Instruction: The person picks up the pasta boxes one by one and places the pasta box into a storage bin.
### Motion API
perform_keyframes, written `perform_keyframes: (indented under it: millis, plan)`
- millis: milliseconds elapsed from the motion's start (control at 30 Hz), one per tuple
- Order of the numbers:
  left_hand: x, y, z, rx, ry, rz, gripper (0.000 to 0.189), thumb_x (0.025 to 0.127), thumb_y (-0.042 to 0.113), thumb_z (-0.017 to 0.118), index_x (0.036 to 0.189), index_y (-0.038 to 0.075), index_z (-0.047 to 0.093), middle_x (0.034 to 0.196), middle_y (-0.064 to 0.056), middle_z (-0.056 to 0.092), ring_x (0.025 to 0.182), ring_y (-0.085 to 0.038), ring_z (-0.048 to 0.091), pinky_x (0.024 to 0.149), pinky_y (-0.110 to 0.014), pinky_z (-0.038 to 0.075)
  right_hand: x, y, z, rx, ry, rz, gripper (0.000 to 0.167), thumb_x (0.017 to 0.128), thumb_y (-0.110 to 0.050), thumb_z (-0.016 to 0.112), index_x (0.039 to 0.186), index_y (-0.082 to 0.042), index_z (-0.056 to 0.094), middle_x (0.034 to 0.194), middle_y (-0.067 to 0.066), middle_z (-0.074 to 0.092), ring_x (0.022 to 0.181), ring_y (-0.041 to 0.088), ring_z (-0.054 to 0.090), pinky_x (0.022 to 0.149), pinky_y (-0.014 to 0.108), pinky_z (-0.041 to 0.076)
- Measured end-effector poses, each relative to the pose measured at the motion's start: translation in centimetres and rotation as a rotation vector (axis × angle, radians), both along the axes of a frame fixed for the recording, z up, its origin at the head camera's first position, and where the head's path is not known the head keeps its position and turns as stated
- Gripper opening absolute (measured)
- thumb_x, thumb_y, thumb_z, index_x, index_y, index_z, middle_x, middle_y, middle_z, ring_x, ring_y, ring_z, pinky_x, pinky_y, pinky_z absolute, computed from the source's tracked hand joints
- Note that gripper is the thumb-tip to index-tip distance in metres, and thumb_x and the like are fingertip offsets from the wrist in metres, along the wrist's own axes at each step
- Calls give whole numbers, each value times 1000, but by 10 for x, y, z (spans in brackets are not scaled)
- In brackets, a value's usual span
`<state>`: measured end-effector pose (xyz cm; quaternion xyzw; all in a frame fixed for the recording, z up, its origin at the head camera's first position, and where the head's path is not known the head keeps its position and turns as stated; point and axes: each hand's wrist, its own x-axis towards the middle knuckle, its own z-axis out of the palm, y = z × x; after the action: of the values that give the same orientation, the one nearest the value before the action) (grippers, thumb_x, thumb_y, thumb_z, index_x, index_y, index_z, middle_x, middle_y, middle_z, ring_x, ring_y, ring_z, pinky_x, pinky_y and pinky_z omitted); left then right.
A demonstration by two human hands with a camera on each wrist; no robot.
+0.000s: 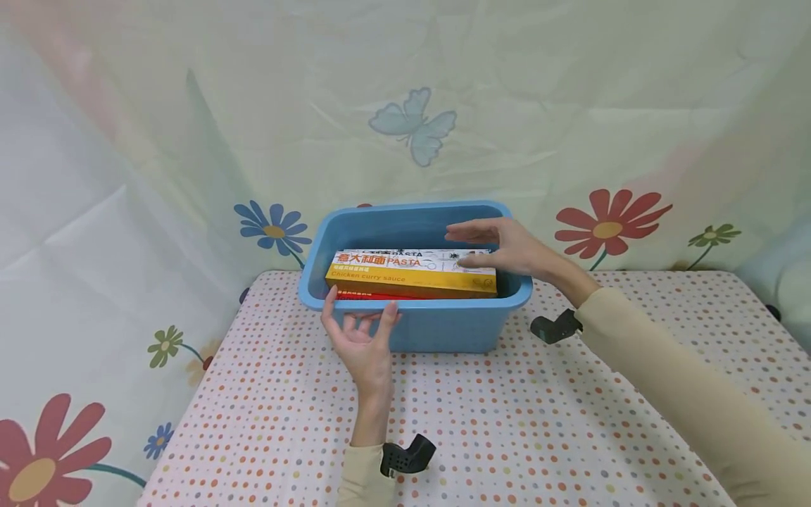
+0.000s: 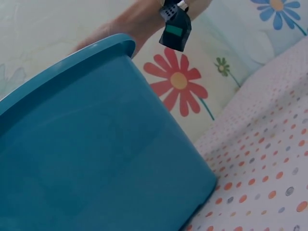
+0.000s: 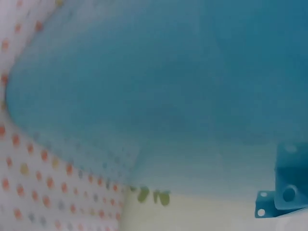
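Observation:
A blue plastic bin (image 1: 443,327) stands on the table with pasta boxes lying lengthwise inside. The top box is a yellow-and-white pasta box (image 1: 405,274) marked "Chicken curry sauce". In front of it shows a strip of a red box (image 1: 374,295), and behind it the edge of another pasta box (image 1: 405,251). My left hand (image 1: 364,352) holds the bin's front rim, left of its middle. At the right end my right hand (image 1: 507,246) reaches over the rim, fingers extended above the boxes, thumb right at the yellow box's top. Both wrist views show mostly bin wall (image 2: 96,144).
A dotted cloth covers the table (image 1: 481,422). Behind the bin hangs a pale curtain (image 1: 507,105) printed with flowers and a butterfly. Each wrist wears a black device, one by the left sleeve (image 1: 367,486), one by the right sleeve (image 1: 684,380).

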<state>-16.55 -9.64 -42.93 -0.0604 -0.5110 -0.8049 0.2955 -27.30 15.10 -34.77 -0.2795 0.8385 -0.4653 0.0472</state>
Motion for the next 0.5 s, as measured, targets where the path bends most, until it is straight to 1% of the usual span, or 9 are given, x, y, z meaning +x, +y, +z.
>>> perform_keyframes:
  millis: [67,133,167,233,300,333,433,500]
  plan:
    - [-1,1,0,1,-6,-9,92,89,-9,78,159,5,21,137,-40,46,90,-21,69,83,-41,67,9,4,-4,-132,5,-75,52,99,-11,74,147,-1,57,143,17,64,134,29,59,113,43,53]
    - [-2,2,-1,6,-14,-22,93,88,-9,78,160,5,20,136,-41,46,88,-21,69,83,-42,67,22,6,-9,-264,20,-139,45,102,-10,70,145,-2,59,140,13,67,129,19,63,108,30,56]
    - [-2,2,-1,11,-18,-25,93,88,-9,78,160,5,20,135,-41,46,87,-21,68,83,-42,68,31,7,-11,-317,34,-166,43,102,-9,68,144,-2,60,138,11,68,127,15,64,104,24,56]
    - [-2,3,-1,32,-25,-37,93,88,-9,78,160,7,21,134,-42,46,86,-20,67,82,-42,68,53,9,-14,-399,50,-198,39,104,-7,65,142,-1,60,137,6,68,125,11,64,102,19,56]
    - [-3,4,-1,52,-35,-43,93,88,-9,79,160,10,23,133,-42,45,84,-20,66,82,-42,68,80,11,-17,-427,69,-233,36,104,-4,63,140,-1,61,135,0,68,124,9,63,101,17,55]
    - [-4,5,-1,61,-39,-46,93,88,-8,79,160,11,23,133,-42,45,84,-21,66,82,-43,68,94,13,-19,-422,75,-244,35,104,-3,63,139,-1,62,134,-1,68,124,9,63,101,16,55]
    - [-4,5,0,73,-52,-52,94,88,-8,79,160,13,24,135,-41,45,86,-22,66,83,-43,68,135,19,-28,-390,70,-243,33,103,3,62,135,0,64,132,2,68,123,11,65,101,17,55]
    - [-3,4,-1,67,-60,-51,93,88,-7,79,160,13,24,137,-40,45,88,-22,67,84,-42,68,158,24,-36,-344,76,-243,33,101,6,63,133,-1,66,130,3,69,120,10,66,99,17,57]
